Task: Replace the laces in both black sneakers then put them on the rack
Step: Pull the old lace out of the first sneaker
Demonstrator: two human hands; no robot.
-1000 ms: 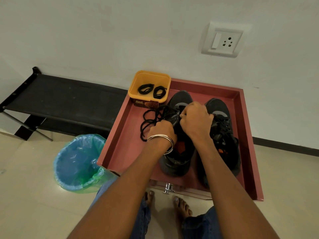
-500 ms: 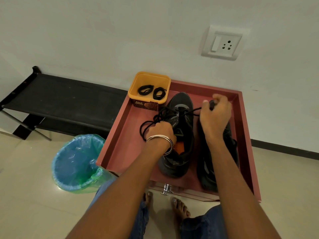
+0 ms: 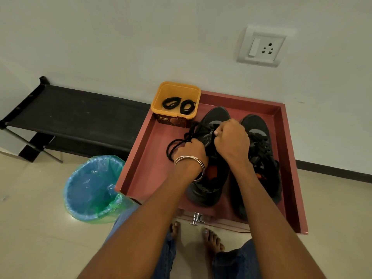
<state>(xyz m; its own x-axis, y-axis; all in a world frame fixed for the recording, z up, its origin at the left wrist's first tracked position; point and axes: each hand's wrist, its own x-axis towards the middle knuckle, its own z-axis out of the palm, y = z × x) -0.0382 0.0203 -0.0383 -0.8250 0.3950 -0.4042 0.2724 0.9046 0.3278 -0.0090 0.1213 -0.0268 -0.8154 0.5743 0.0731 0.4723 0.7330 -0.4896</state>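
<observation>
Two black sneakers stand side by side, toes to the wall, in a red tray (image 3: 141, 162). On the left sneaker (image 3: 209, 184) my left hand (image 3: 191, 152) is closed over its side, with the loose black lace (image 3: 181, 141) looping out to the left. My right hand (image 3: 231, 137) is closed over the same sneaker's eyelets, pinching the lace near the toe end. The right sneaker (image 3: 261, 150) is still laced and untouched. Two coiled black laces (image 3: 178, 104) lie in a yellow tub (image 3: 159, 101) at the tray's back left corner.
A low black rack (image 3: 76, 115) stands against the wall to the left. A bin with a blue-green liner (image 3: 92, 188) sits on the floor beside the tray. A wall socket (image 3: 261, 47) is above. My bare feet (image 3: 209, 238) are under the tray's front edge.
My right hand pulled the lace out to the right over the other sneaker, then came back to the left sneaker's eyelets. My left hand stayed on the shoe.
</observation>
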